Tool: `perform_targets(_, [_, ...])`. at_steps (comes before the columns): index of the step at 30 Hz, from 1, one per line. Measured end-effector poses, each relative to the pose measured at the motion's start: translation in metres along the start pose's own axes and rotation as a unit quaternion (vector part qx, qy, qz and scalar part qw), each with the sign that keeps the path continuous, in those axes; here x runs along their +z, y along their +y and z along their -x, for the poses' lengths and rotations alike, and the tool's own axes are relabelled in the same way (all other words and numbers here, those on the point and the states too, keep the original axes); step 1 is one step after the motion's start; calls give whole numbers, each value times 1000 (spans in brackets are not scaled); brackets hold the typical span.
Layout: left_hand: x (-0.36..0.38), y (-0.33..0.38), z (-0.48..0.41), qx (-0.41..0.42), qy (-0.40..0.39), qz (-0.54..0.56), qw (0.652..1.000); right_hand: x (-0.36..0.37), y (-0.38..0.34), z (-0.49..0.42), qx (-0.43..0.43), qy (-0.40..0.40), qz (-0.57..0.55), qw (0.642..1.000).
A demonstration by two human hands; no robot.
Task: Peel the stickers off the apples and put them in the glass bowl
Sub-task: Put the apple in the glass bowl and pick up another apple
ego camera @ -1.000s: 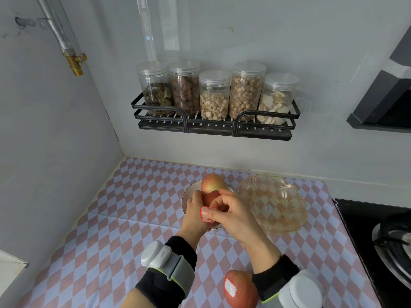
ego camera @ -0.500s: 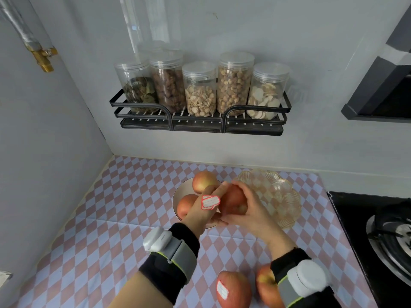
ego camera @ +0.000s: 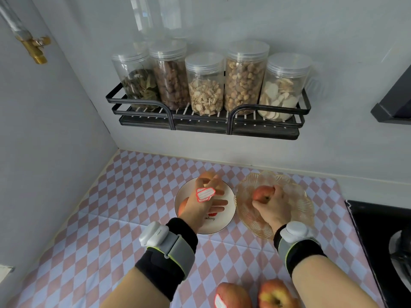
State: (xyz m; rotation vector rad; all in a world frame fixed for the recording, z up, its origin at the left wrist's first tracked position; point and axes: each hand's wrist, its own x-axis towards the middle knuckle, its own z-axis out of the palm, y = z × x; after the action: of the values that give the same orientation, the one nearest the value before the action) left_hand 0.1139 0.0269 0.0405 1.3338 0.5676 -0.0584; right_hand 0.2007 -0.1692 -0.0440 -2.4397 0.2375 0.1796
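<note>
**Apple reaches the bowl:** The right hand [ego camera: 274, 211] has carried the apple [ego camera: 262, 194] away from the left hand and into the glass bowl [ego camera: 301, 197]. Its fingers are curled round the fruit, and it cannot be told whether the apple touches the glass. The left hand [ego camera: 203, 202] has drawn apart to the left of the bowl. Its fingers are straight and spread over the white plate [ego camera: 222, 227], gripping nothing, and two red-edged stickers [ego camera: 205, 194] cling to it. A second apple [ego camera: 183, 206] and a third apple [ego camera: 205, 174] sit on that plate, partly hidden by the hand. Nearer the camera than the bowl, a fourth apple [ego camera: 232, 294] bearing an unpeeled sticker [ego camera: 219, 302] lies beside a fifth apple [ego camera: 275, 294] on the checked mat [ego camera: 111, 218].
</note>
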Motion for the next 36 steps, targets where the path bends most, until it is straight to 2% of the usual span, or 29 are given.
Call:
perform_targets(7, [3, 0, -2, 5, -15, 4, 1000, -1, -2, -2, -10, -2, -17, 1000])
perform_targets(10, [5, -2, 5, 3, -18, -3, 1000, -9, -4, 10, -21, 24, -9, 999])
perform_targets(15, [4, -8, 25, -12, -30, 7, 999, -18, -12, 52, -120, 119, -24, 985])
perform_targets(16, [3, -10, 28, -14, -27, 0, 1000, -19, -14, 63, -146, 115, -41, 982])
perform_targets(17, [3, -12, 33, -17, -23, -10, 1000, -20, -15, 74, -163, 73, -49, 983])
perform_targets(19, [2, -14, 36, -24, -15, -26, 999, -19, -17, 91, -172, -103, -11, 980])
perform_targets(21, [-1, -18, 43, -28, -15, -31, 999, -17, -15, 112, -192, -250, 67, 946])
perform_targets(24, [-6, -23, 52, -21, -19, -29, 999, -18, -12, 142, -194, -365, 149, 898])
perform_targets(27, [-8, -26, 62, -26, -19, -17, 999, -12, -8, 167, -198, -398, 241, 863])
perform_targets(30, [-12, -32, 70, -39, -25, -14, 999, -2, -3, 183, -214, -409, 284, 841])
perform_targets(33, [-16, -35, 78, -52, -31, -20, 998, 6, 1, 192, -255, -386, 338, 820])
perform_targets(36, [-22, -35, 84, -68, -32, -19, 997, 10, 1, 193, -258, -365, 330, 832])
